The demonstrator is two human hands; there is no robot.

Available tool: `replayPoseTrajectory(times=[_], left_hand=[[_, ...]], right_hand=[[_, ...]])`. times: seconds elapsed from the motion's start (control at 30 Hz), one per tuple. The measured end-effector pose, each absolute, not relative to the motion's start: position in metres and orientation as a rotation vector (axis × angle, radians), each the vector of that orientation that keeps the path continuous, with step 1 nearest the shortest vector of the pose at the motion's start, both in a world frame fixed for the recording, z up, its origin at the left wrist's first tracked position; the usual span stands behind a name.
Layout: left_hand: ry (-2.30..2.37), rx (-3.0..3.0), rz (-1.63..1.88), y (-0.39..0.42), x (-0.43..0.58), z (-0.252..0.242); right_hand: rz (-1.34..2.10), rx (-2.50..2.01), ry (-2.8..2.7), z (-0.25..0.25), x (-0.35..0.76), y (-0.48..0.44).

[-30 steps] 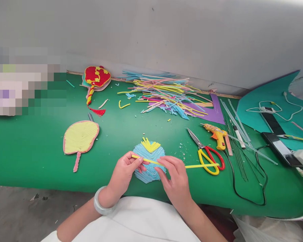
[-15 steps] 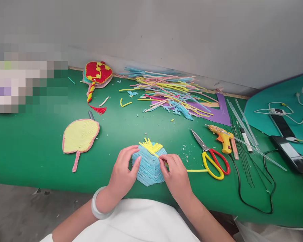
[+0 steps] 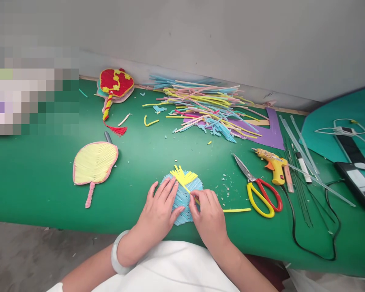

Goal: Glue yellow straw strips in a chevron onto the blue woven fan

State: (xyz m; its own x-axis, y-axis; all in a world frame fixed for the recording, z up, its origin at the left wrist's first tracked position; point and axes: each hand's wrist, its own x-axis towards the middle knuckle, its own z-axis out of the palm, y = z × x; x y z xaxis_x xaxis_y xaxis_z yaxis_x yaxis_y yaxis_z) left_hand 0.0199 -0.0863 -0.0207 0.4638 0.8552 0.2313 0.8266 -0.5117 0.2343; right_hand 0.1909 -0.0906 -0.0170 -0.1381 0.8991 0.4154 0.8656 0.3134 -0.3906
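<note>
A round blue piece covered in slanting pipe cleaners [image 3: 181, 202] lies on the green table in front of me. Short yellow pipe cleaner pieces [image 3: 184, 175] fan out over its top. My left hand [image 3: 161, 201] rests on its left side with fingers stretched out, fingertips by the yellow pieces. With thumb and forefinger, my right hand [image 3: 209, 211] pinches a yellow pipe cleaner [image 3: 185, 187] that slants across the blue surface. Another length of yellow pipe cleaner [image 3: 237, 210] shows right of that hand; whether both are one strip is hidden.
Scissors [image 3: 258, 188] with red and yellow handles and a yellow glue gun [image 3: 272, 164] lie to the right. Many coloured pipe cleaners [image 3: 207, 101] are heaped at the back. A yellow leaf-shaped fan [image 3: 95, 162] and a red fan [image 3: 117, 83] lie left.
My left hand has come down flat onto the blue piece, fingers nearer the yellow pieces. The right hand keeps its pinch. The view has shifted slightly.
</note>
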Motion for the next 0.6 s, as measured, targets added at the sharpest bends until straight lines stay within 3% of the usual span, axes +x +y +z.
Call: replayPoseTrajectory(times=[0.6], left_hand=[[1.506, 2.596, 0.415, -0.0857, 0.0201, -0.0186]], right_hand=[[0.116, -1.541, -2.160, -0.0189, 0.1930, -0.0930]])
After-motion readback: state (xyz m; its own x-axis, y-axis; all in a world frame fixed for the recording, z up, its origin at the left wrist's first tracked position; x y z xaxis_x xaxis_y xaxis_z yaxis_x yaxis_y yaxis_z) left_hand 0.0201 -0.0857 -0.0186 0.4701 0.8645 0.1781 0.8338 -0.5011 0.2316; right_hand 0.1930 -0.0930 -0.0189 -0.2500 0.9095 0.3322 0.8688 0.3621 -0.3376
